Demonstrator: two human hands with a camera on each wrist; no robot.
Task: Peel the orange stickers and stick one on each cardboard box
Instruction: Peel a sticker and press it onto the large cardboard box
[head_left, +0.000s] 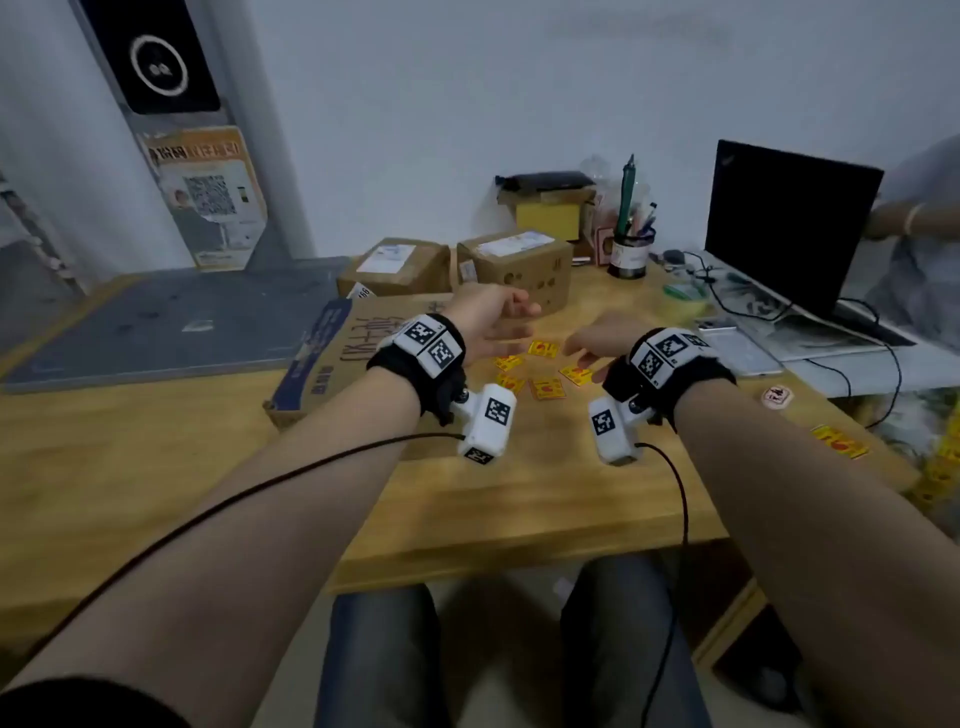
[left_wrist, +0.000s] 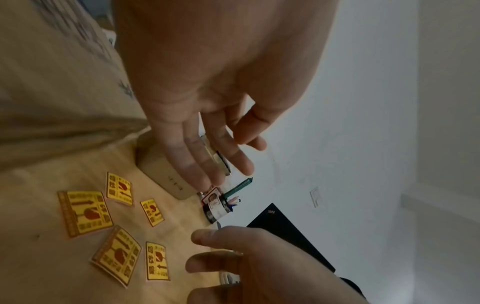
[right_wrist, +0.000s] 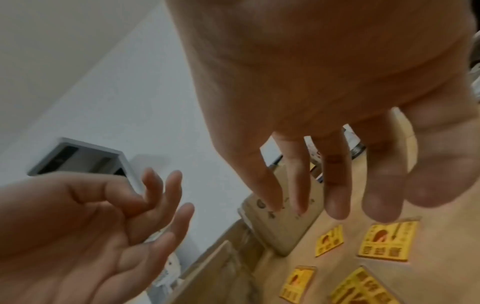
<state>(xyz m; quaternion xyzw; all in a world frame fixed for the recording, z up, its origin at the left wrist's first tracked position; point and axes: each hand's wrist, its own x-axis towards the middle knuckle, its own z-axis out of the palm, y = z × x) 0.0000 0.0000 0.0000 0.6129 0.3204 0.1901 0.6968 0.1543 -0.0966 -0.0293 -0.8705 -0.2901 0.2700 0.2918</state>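
Both hands, left (head_left: 488, 322) and right (head_left: 597, 340), hover empty with fingers loose above the orange stickers (head_left: 545, 387) scattered on the desk (head_left: 519, 493) beneath them, ready to pick one; cardboard boxes (head_left: 514, 267) wait just beyond my fingertips.

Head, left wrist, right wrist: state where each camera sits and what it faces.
Head: on the head, looking down at the table; both forearms, knees show.
Left wrist: along the left hand toward the stickers; right hand below.
Right wrist: along the right hand; left hand beside.
Shared: stickers, both hands.
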